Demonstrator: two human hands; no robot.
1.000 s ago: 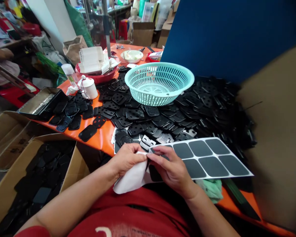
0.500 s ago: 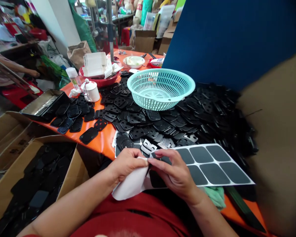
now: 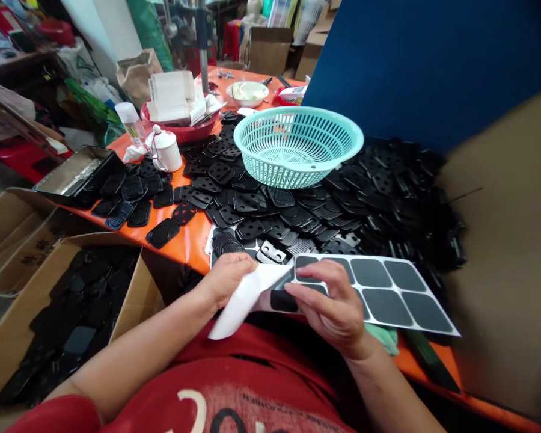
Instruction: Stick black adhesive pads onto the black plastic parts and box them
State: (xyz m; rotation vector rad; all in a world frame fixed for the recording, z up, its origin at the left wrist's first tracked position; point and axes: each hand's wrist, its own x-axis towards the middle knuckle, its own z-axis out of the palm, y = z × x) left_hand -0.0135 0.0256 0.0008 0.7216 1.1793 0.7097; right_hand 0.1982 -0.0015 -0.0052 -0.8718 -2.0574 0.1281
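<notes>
My left hand [image 3: 229, 276] is closed on the left end of a sticker sheet, whose white backing [image 3: 241, 300] is bent up and hangs in a curl. Rows of dark grey rounded squares cover the rest of the sticker sheet [image 3: 383, 294]. Over its left part is my right hand [image 3: 336, 304], thumb and index finger apart, fingertips at a dark square sticker [image 3: 283, 300] beside the fold. Whether its other fingers grip the sheet from below is hidden. Just beyond lies a light metal-looking plate [image 3: 271, 251] among black ridged pads [image 3: 225, 242].
A mint plastic basket [image 3: 297, 174] sits on a wide heap of black pads [image 3: 388, 198]. To the left stand a lidded white cup [image 3: 165, 150], a red basin [image 3: 193, 132] and a black tray [image 3: 79, 180]. Below is a cardboard box [image 3: 128, 282] of black pieces. A blue panel [image 3: 410, 72] rises at right.
My hands were together at the fold; the right has drawn away to the right, onto the stickers. More of the white backing now shows by my left hand. The view has tilted down.
</notes>
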